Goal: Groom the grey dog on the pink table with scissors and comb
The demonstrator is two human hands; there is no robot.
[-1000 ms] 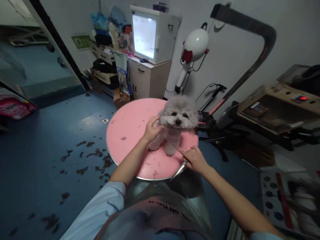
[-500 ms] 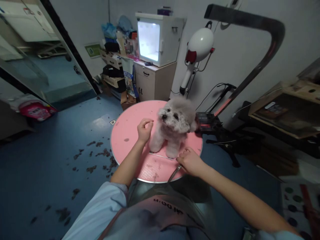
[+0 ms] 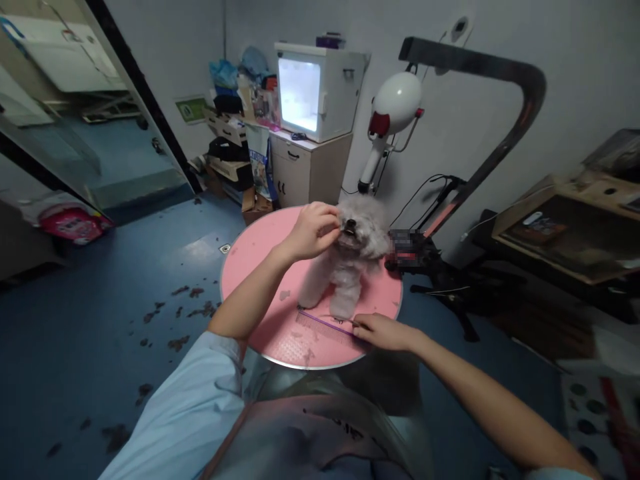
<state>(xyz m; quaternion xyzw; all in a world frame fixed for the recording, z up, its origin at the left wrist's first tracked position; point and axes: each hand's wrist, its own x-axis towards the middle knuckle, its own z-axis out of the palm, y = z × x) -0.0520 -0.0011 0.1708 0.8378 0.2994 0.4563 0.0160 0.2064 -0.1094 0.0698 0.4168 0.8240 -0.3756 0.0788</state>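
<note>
A small fluffy grey-white dog [image 3: 350, 260] stands on a round pink table [image 3: 250, 257]. My left hand [image 3: 313, 230] is raised to the dog's muzzle and holds the fur under its chin, tipping the head up. My right hand [image 3: 383, 331] rests low at the table's near edge, fingers closed on the end of a long comb [image 3: 323, 325] that lies flat on the pink top in front of the dog's front paws. Whether the scissors seen earlier remain in that hand is hidden.
A curved black arm [image 3: 520, 87] rises over the table, with a white dryer [image 3: 395, 107] on a stand behind. A lit white cabinet [image 3: 313, 90] sits on a drawer unit at the back. Fur clippings [image 3: 185, 310] litter the blue floor on the left. A wooden shelf [image 3: 565, 230] stands right.
My left hand left the dog's side and rose to grip under its muzzle; the dog's head tilted up. My right hand lowered and laid the comb flat on the table.
</note>
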